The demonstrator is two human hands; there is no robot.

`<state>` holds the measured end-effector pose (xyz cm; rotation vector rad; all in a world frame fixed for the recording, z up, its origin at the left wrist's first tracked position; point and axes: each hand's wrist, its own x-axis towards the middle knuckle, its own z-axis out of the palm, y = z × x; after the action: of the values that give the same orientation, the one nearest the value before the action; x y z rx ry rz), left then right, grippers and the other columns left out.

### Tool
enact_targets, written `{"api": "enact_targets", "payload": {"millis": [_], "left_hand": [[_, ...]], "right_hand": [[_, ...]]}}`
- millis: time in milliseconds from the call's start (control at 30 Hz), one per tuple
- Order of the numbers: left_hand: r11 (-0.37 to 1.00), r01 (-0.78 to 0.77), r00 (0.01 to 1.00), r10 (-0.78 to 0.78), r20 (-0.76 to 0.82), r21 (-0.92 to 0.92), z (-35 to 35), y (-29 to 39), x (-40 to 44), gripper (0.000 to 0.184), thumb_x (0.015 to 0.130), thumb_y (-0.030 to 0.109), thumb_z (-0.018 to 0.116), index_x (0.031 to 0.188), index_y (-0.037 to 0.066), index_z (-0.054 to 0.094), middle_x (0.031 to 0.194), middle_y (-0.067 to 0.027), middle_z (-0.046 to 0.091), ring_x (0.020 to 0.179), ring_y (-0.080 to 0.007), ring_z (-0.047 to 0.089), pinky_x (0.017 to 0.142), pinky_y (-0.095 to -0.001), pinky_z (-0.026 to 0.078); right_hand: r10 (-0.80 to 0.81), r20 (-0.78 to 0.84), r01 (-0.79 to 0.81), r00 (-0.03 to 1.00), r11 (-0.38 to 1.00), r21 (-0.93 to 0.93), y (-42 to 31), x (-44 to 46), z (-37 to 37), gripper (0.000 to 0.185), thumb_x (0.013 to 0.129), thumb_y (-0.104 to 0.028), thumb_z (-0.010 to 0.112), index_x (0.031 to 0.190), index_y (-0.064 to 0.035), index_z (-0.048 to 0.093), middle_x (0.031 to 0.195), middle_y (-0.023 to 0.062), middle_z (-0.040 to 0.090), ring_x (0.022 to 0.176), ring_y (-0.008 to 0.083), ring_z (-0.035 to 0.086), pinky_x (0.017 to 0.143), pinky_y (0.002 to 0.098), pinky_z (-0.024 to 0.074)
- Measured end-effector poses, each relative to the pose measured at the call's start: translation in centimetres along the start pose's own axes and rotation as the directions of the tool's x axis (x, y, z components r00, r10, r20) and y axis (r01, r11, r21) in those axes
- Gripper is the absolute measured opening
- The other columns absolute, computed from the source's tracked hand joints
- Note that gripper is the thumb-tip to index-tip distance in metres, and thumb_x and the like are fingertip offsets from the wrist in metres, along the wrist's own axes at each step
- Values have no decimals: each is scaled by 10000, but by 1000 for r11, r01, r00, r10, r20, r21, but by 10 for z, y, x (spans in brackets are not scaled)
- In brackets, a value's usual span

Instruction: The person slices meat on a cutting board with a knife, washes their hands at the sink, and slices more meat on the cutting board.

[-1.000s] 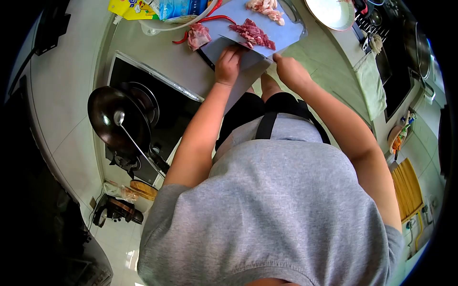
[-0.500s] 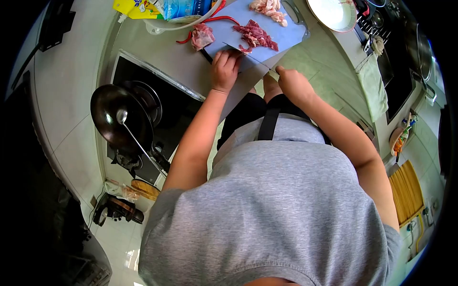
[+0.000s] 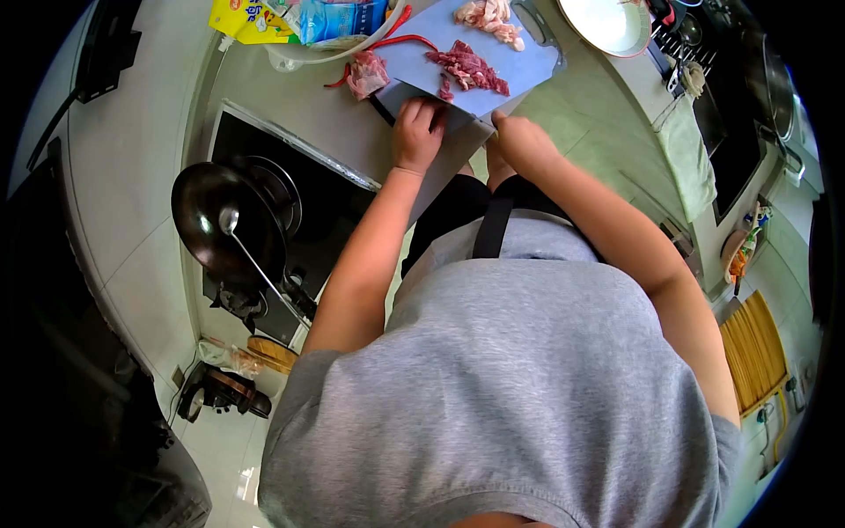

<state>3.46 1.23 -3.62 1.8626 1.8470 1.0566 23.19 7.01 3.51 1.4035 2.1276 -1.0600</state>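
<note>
My right hand [image 3: 525, 141] is closed around the handle of a kitchen knife [image 3: 458, 108]. The blade points left across the near corner of a blue cutting board [image 3: 528, 75]. Just on my side of the blade, my left hand [image 3: 417, 136] rests with curled fingers at the board's near edge; whatever is under the fingertips is hidden. Beyond the blade lies a pile of cut red meat [image 3: 473, 69], with a small strip close to the knife. Paler cut meat [image 3: 491, 19] sits farther back. A chunk of meat [image 3: 367, 76] lies at the board's left edge, beside red chilies [image 3: 407, 41].
A clear plastic container [image 3: 304, 57] and a yellow packet [image 3: 246, 19] stand at the back left. To the left, a black wok [image 3: 198, 216] holds a metal ladle [image 3: 229, 220] over the stove. A white bowl [image 3: 607, 26] is on the right counter.
My right hand and the knife have shifted slightly left and toward the far side. The small strip of red meat has moved near the blade. My left hand stays almost in place.
</note>
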Motion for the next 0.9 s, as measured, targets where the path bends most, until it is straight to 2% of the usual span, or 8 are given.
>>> {"api": "enact_targets", "payload": {"millis": [267,467,533,633,700,767,867,900], "left_hand": [[1000,-16,1000,16,-27,1,25,-14,-15,111,793,85,736,897,70,702,936,-115,654,903,-342,612,814,-433,515],[998,-59,998,60,-30,28,15,-15,-7,143,790,95,750,918,47,706,931,-118,670,879,-332,625,798,-428,519],[993,-106,994,106,4,50,13,-17,-3,139,789,95,749,910,44,701,936,-119,672,885,-328,627,797,-426,519],[998,-10,999,8,39,66,15,-15,-5,129,789,88,743,898,42,691,935,-119,676,889,-327,629,798,-422,518],[999,35,997,-34,-74,20,9,-11,-2,126,774,52,727,896,69,699,935,-108,680,887,-324,631,813,-414,524],[999,26,996,-23,-84,32,3,-3,-3,121,761,21,716,870,69,695,907,-99,685,877,-312,632,802,-413,522],[984,176,971,-176,-164,-16,-4,-10,-6,93,745,-4,715,806,61,688,869,-100,685,843,-310,637,780,-402,521],[975,218,962,-209,-176,31,-9,-11,-3,99,738,-12,716,799,61,689,841,-94,679,786,-277,641,716,-375,528]], "right_hand": [[39,5,-39,999,999,-5,-4,-1,0,311,897,-43,557,1203,17,544,1032,232,694,1002,410,670,841,499,539],[-22,35,24,999,999,-35,-24,11,-9,288,951,-106,510,1219,-10,558,1034,228,692,1029,409,662,841,496,539],[81,-53,-78,995,995,54,-11,-1,1,252,960,-142,514,1177,-30,572,979,215,700,992,400,674,815,485,546],[52,-79,-52,996,999,3,10,-31,0,233,966,-191,522,1132,-38,578,944,207,704,955,394,683,793,473,550],[45,-74,-47,996,999,-18,18,-42,-4,237,966,-233,535,1100,-43,579,930,200,706,933,389,688,778,464,554],[51,-67,-52,996,998,-18,22,-43,-8,247,964,-259,546,1083,-45,578,927,196,707,923,386,689,770,458,555],[55,-43,-55,998,998,-5,22,-40,-10,271,968,-292,543,1083,-50,578,928,198,708,922,383,690,767,462,554],[60,-34,-61,998,998,-25,22,-42,-14,277,970,-294,540,1082,-46,588,934,199,709,922,384,690,771,464,555]]}}
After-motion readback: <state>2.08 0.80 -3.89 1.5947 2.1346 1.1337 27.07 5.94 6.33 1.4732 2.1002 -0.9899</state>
